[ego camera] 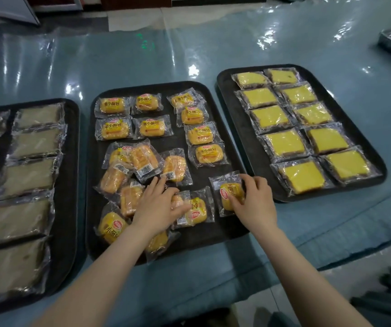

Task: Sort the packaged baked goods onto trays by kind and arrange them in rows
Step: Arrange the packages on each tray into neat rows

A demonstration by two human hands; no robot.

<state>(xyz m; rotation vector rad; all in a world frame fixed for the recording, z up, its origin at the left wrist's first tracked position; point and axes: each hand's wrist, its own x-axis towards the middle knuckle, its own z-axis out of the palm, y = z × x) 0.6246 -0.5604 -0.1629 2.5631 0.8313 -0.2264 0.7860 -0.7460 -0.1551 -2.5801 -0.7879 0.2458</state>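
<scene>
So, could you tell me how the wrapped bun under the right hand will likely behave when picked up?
The bun packet probably feels light and soft, being small bread. Its glossy film looks slippery, and the loose crinkled edges would likely flop in the right hand.

Legible print appears only on the small bread packets on the middle tray (189,234).

Packets in the tray's far rows carry the characters "小面包" across their yellow fronts: clearest on the second-row left packet (114,129), also on the far-left packet (112,105) and the packet (152,126) beside it.

At the tray's near left corner, a tilted packet (112,226) shows "小面" in large characters; the third is cut off by the forearm. It bears a red oval brand mark, lettering unreadable.

Upturned packets at tray centre show barcode labels (144,170); digits too small to read.

Cake packets on the neighbouring trays show no readable print.
</scene>
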